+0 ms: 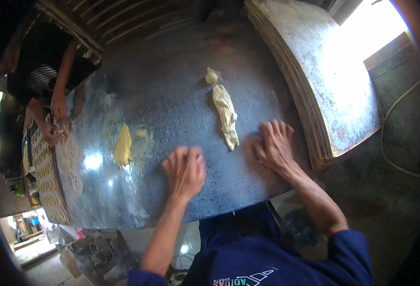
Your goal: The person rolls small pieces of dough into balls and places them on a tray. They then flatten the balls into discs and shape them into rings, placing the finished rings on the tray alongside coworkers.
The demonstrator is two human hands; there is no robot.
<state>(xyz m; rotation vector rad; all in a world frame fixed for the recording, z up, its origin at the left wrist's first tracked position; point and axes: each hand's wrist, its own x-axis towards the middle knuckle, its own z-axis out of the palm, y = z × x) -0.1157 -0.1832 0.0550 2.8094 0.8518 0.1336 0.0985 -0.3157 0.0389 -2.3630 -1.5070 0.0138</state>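
My left hand [186,174] is low over the dark metal worktop [167,114], its fingers curled down and blurred. To the right, my right hand [275,147] is bent over the worktop too, its fingers curled and its thumb side smeared by motion. Both palms face down, so anything under them is hidden. Between the hands and farther off lies a long strip of pale dough [225,114], its near end close to my right hand. Just beyond the strip sits a small round dough ball [211,76]. A flat yellow piece of dough [123,147] lies left of my left hand.
At the far left, a co-worker's hands [51,132] work beside floury crumbs [69,162] and a tray [60,190] with rows of small ring-shaped pieces. A stack of metal sheets [334,90] borders the worktop on the right. A pale hose [386,117] hangs beyond it.
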